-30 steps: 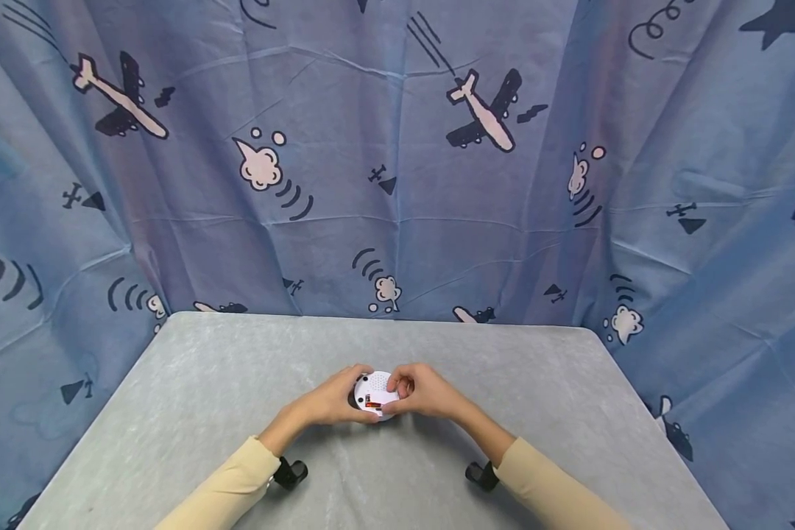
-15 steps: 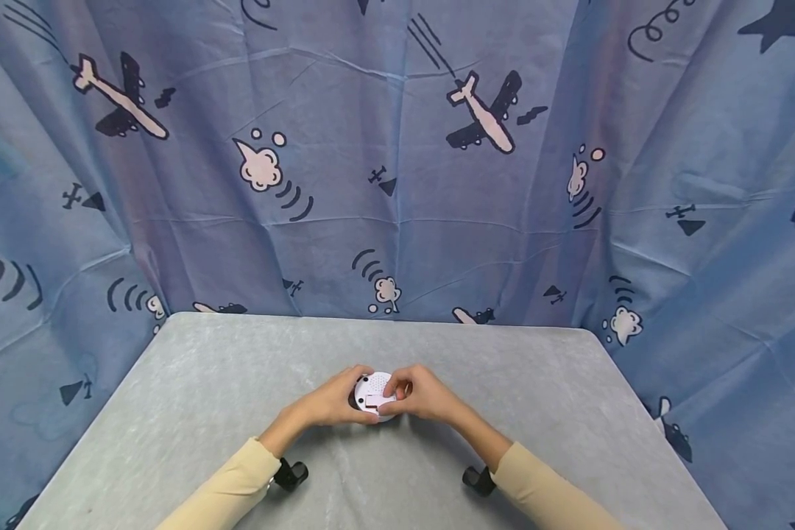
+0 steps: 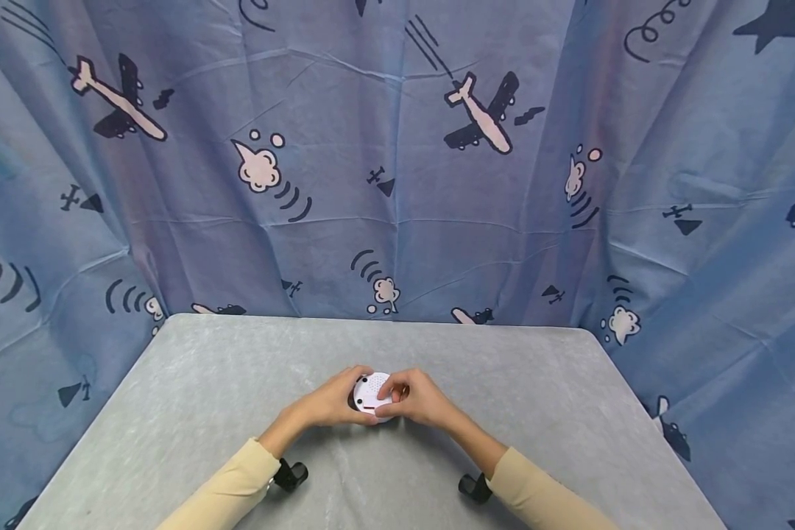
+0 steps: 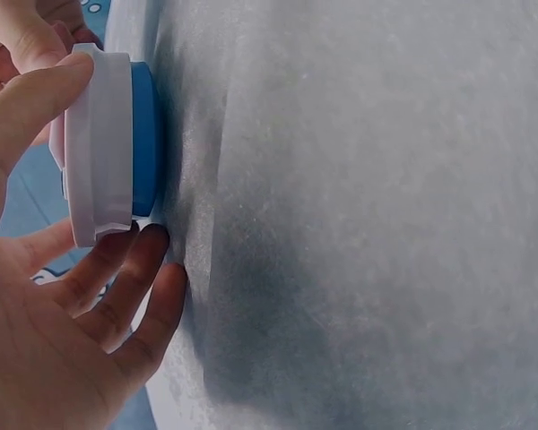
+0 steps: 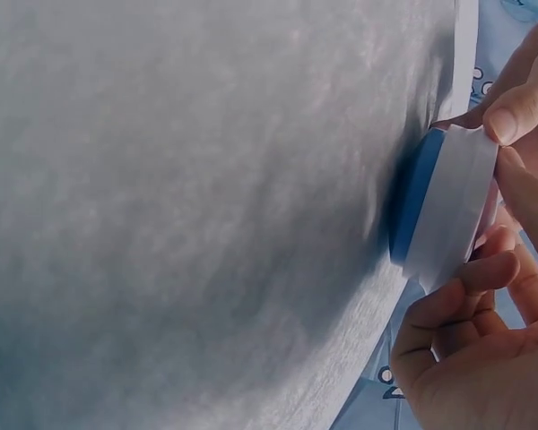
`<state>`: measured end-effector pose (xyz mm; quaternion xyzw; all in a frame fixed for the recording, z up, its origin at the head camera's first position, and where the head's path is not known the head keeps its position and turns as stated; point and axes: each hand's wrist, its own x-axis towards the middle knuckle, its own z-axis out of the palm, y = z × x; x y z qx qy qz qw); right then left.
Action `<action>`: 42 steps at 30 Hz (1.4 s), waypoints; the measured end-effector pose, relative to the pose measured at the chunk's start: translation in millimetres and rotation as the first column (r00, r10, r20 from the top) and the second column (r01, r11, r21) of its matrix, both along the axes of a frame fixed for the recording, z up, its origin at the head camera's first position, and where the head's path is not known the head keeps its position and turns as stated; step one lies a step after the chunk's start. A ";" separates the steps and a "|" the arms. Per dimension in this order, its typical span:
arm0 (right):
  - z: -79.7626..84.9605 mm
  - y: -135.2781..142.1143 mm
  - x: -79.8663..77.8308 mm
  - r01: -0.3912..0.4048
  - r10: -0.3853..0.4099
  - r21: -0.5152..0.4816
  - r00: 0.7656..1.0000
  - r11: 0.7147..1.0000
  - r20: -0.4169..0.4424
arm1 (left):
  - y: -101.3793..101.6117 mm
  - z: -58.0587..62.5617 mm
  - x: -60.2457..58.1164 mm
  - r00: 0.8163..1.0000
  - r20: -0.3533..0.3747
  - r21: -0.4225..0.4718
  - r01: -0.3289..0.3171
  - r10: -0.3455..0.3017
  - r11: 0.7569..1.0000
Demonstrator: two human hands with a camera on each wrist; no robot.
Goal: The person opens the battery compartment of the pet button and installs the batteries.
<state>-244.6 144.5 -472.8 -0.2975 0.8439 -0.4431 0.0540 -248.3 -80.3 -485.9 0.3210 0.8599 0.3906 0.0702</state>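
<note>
A small round white device (image 3: 364,390), its exact kind unclear, lies with its holed face up on the table. A blue underside (image 4: 145,139) shows below its white rim (image 5: 453,206) in the wrist views. My left hand (image 3: 338,397) grips the rim from the left, thumb at the near side and fingers round the far side. My right hand (image 3: 419,401) pinches a white battery cover (image 3: 378,402) on that face with thumb and bent index finger. A thin red strip of the battery compartment (image 3: 369,408) shows beside the cover; my right fingers hide part of it.
Grey cloth covers the table (image 3: 258,353). Behind it hangs a blue curtain (image 3: 331,184) printed with planes and clouds. A black wrist camera (image 3: 290,475) sits under the left sleeve, another camera (image 3: 475,487) under the right.
My right hand has moved slightly left, sliding the cover over the compartment. The red-orange battery seen earlier has shrunk to a thin strip. My left hand keeps its grip in place.
</note>
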 end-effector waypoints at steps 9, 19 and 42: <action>1.8 -2.8 -1.9 0.068 -0.063 -0.035 0.989 0.997 0.132 | 0.5 -1.0 -1.0 1.000 -0.012 0.001 0.001 -0.001 1.000; 3.7 -4.1 -6.7 0.207 -0.207 0.029 0.940 0.978 0.272 | 0.5 -0.2 -2.2 0.999 -0.034 -0.009 0.017 -0.018 1.000; -14.9 -1.9 -19.3 0.246 -0.167 -0.072 0.818 0.967 0.551 | 0.1 -2.8 -0.2 0.999 -0.052 -0.001 -0.002 0.002 1.000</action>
